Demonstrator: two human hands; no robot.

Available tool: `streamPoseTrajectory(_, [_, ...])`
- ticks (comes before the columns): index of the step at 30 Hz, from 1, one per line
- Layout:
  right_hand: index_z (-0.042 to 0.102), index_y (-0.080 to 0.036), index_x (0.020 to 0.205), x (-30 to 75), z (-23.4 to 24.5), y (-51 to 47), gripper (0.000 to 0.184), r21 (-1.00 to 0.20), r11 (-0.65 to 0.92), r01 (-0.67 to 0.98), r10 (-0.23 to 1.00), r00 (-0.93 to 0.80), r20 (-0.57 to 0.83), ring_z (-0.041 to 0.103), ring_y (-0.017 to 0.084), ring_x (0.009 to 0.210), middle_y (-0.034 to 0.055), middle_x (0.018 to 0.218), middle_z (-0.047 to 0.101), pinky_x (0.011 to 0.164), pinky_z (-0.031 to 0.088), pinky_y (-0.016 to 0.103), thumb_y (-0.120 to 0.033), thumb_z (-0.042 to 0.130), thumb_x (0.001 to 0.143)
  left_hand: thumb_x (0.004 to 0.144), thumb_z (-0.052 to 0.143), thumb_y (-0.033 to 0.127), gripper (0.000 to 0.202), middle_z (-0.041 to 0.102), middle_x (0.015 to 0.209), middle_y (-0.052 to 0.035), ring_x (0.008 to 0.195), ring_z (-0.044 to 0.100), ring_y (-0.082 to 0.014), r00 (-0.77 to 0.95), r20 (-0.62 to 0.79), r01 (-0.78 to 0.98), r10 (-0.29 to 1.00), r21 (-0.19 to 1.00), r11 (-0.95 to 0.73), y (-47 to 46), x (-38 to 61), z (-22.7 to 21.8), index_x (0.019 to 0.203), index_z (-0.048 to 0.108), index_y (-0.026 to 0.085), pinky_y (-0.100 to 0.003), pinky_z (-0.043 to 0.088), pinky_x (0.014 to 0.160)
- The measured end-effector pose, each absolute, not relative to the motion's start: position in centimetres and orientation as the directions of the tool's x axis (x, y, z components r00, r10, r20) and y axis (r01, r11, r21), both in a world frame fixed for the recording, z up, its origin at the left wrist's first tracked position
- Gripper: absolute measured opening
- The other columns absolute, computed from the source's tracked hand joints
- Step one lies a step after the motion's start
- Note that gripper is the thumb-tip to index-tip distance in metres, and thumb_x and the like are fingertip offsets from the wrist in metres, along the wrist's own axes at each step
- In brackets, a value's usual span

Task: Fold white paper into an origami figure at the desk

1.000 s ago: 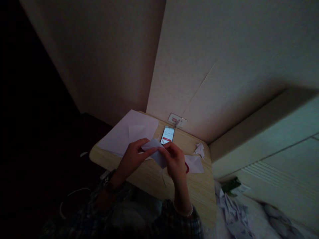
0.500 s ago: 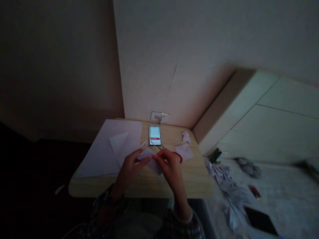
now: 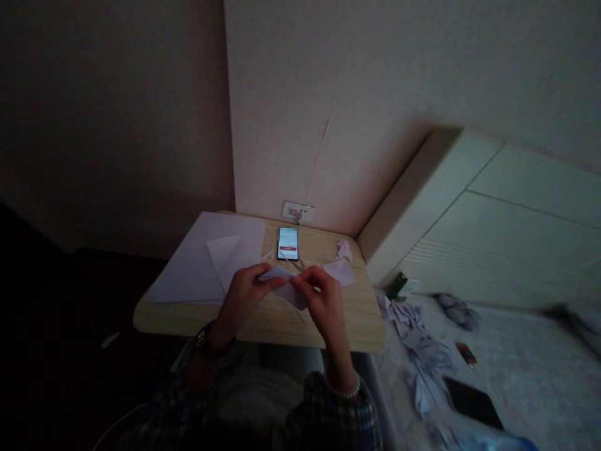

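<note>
My left hand (image 3: pixel 244 294) and my right hand (image 3: pixel 320 299) both pinch a folded piece of white paper (image 3: pixel 287 285) and hold it just above a small wooden table (image 3: pixel 263 322). The fingers of both hands are closed on the paper's edges. A lit phone (image 3: pixel 288 243) lies flat on the table just behind the paper. White sheets (image 3: pixel 206 266) with a folded triangle on top lie to the left of my hands.
A small folded paper (image 3: pixel 341 271) and a crumpled paper shape (image 3: pixel 344 249) sit at the table's right. A wall socket (image 3: pixel 297 212) is behind the phone. To the right is a bed (image 3: pixel 516 351) strewn with paper scraps (image 3: pixel 417 351) and a dark flat object (image 3: pixel 472 402).
The view has swung from looking up at the wall to looking down at the table and bed. Both hands have kept hold of the folded paper, shifting only slightly.
</note>
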State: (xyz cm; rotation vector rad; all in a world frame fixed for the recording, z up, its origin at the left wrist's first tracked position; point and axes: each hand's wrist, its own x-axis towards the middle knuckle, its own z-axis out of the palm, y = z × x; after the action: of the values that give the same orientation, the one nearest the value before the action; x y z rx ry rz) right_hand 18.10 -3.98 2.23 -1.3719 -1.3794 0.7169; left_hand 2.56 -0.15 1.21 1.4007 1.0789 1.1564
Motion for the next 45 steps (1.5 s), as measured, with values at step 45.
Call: streamPoseTrajectory(45, [0.056, -0.027, 0.103, 19.1, -0.4, -5.5, 0.024, -0.898, 0.370, 0.237, 0.880, 0.221, 0.421, 0.062, 0.020, 0.093, 0.0029, 0.104, 0.066, 0.080, 0.052, 0.033, -0.023, 0.068, 0.083, 0.066, 0.074, 0.032, 0.014, 0.069, 0.067, -0.0001, 0.066, 0.061, -0.0175, 0.248, 0.158, 0.001, 0.956, 0.987, -0.163, -1.4, 2.7, 0.4, 0.067, 0.071, 0.019, -0.023, 0.048, 0.059])
